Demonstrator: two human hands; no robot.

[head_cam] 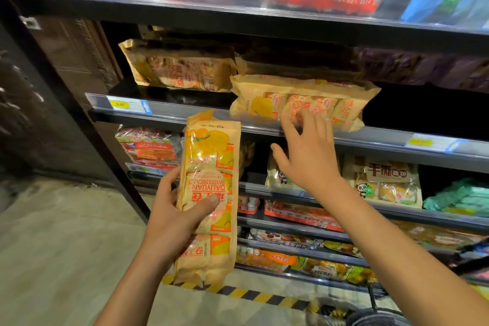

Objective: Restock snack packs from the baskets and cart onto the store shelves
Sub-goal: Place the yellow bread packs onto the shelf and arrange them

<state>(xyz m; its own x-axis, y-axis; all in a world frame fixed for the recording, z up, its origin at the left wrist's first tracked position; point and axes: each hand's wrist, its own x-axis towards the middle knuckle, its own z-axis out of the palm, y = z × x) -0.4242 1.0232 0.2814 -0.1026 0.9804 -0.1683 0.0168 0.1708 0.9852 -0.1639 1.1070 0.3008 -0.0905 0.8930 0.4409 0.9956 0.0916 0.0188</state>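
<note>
ITEM: held pack [209,193]. Orange swiss-roll pack, upright, long axis vertical, in front of the shelf edge [169,110], not yet on it.

L hand [172,216]: fingers curled round the pack's left side, thumb pressed across its front. Firm hold approx mid-pack.

R hand [308,152]: fingers spread and nearly straight, holds nothing. Fingertips at the front of the front pack [304,102], which lies flat on the shelf and overhangs the edge slightly; touching or just short of it, can't tell (blur).

STOCK ON SHELF: 2 stacks of same-type packs seen; rear stack [182,69] sits further back, left. Bare shelf area in front of it, beside the price tag [120,105].

STEP (judged): placing stage, w/ R hand prob. squaring or pushing back the front pack to make room.

NEXT (judged): turn held pack flat to match the others, lay it on a stack or in the left gap. Needs R hand clear first, and low clearance under the shelf above minded.

Baskets/cart: not clearly in view.
</note>
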